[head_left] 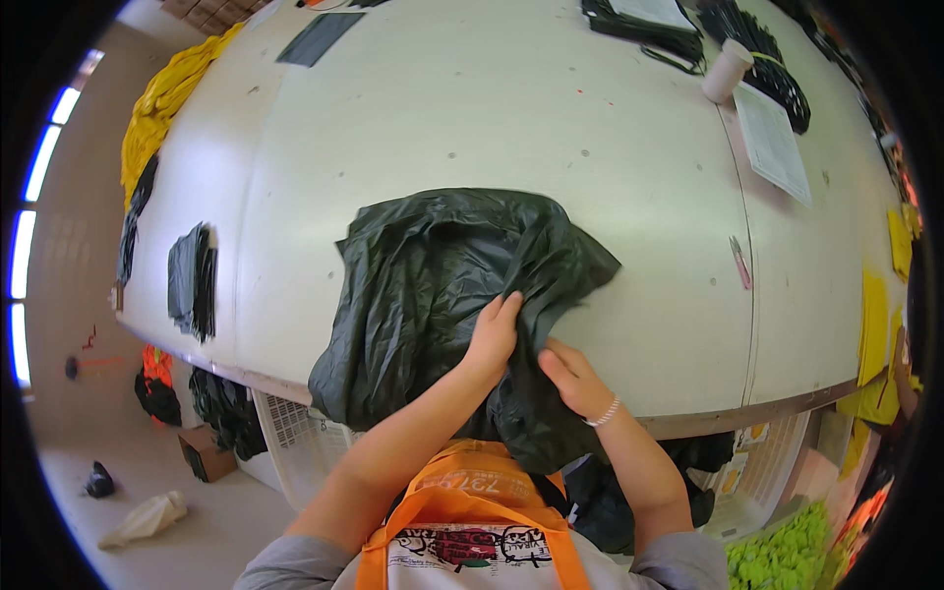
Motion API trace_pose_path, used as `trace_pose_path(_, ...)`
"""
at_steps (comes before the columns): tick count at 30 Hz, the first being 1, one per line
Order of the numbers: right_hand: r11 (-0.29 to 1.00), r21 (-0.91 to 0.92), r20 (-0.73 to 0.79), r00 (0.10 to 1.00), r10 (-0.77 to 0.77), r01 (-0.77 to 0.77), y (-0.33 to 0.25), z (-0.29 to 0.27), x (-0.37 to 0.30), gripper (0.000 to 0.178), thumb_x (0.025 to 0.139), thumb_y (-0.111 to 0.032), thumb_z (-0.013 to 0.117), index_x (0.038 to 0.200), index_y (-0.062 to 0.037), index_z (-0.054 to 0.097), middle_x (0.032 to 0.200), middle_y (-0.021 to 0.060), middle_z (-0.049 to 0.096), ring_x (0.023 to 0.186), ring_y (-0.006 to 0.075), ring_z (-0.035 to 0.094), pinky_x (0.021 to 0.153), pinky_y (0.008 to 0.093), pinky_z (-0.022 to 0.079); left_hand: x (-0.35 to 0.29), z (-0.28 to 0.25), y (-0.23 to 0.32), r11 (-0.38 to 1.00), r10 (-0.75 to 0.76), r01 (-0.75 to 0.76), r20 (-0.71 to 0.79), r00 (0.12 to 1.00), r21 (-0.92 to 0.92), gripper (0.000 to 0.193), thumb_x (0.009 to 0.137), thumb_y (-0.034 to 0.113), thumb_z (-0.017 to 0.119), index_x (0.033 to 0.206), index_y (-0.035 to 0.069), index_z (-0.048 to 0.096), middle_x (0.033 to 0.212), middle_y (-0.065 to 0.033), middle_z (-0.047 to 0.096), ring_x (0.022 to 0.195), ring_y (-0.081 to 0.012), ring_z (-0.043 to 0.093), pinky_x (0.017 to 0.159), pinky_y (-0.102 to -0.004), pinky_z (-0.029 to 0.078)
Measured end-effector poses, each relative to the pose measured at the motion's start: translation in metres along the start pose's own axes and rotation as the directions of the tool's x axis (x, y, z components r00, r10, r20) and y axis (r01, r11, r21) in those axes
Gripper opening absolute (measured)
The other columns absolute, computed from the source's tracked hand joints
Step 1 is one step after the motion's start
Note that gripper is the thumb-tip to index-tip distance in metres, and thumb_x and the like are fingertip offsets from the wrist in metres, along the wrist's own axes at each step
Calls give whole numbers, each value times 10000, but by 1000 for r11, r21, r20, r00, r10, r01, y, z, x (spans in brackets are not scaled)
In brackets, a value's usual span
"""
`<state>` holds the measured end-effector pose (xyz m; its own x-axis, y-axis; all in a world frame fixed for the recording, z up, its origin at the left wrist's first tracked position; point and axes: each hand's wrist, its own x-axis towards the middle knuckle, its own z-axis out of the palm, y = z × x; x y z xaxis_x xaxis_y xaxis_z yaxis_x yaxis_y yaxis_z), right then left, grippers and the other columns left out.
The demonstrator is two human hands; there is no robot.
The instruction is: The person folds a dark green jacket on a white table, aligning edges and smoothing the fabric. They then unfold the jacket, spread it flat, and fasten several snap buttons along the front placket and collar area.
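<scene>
A crumpled piece of thin, shiny dark green fabric (423, 285) lies on the pale tabletop in front of me, its lower part hanging over the near edge. Around a fold near its right side my left hand (495, 334) is closed, with some fingertips hidden against the cloth. Just to the right, my right hand (578, 382) grips the fabric's edge, thumb on top and the other fingers partly hidden. A beaded bracelet circles that wrist.
On the table (610, 147), a stack of dark cut pieces (192, 283) lies left and small scissors (739, 263) right. Yellow fabric (167, 98) hangs over the far left edge. Paper sheets (774, 143), a thread cone (728, 71) and dark bundles (767, 59) lie far right. Plastic crates (295, 442) stand below.
</scene>
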<state>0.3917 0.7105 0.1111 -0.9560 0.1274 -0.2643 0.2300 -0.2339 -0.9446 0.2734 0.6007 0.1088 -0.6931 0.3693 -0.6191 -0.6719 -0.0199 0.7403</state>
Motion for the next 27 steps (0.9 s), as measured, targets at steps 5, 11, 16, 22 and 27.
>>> trace_pose_path(5,970,-106,-34,976,215,-217,-9,-33,-23,419,980,-318,458,1100,48,622,1074,142,653,1000,254,613,927,346,445,-166,-63,43,917,75,-199,339,938,346,340,971,229,445,1154,-27,573,1022,-63,666,925,-170,616,849,-306,466)
trace_pose_path(11,979,-205,-10,1000,-1,-1,22,76,8,366,959,-250,464,1130,45,596,1045,133,637,972,239,597,897,331,452,-272,-101,55,894,179,-446,940,289,-34,273,955,189,467,842,-54,520,657,-182,519,599,-360,540,554,-379,412)
trace_pose_path(16,858,-509,-176,984,-35,-61,3,78,-116,335,942,-194,469,1156,42,574,1021,125,623,948,227,584,871,318,457,-325,-152,53,900,331,-331,939,92,-285,269,887,206,585,894,-58,532,728,-184,543,647,-390,550,571,-401,423)
trace_pose_path(22,583,-753,-521,817,-245,-305,-151,69,-384,321,922,-127,475,1187,38,547,993,116,606,920,212,569,840,303,464,-367,-177,17,623,282,-777,953,113,-92,538,696,290,799,1008,-7,477,800,-161,509,737,-369,546,620,-402,448)
trace_pose_path(27,369,-888,-455,647,-611,-276,-286,108,-478,329,905,-71,480,1213,35,525,969,108,592,896,200,556,815,290,469,-384,-163,48,199,449,-977,893,26,-71,643,607,249,835,1039,3,427,869,-168,515,829,-350,533,696,-417,453)
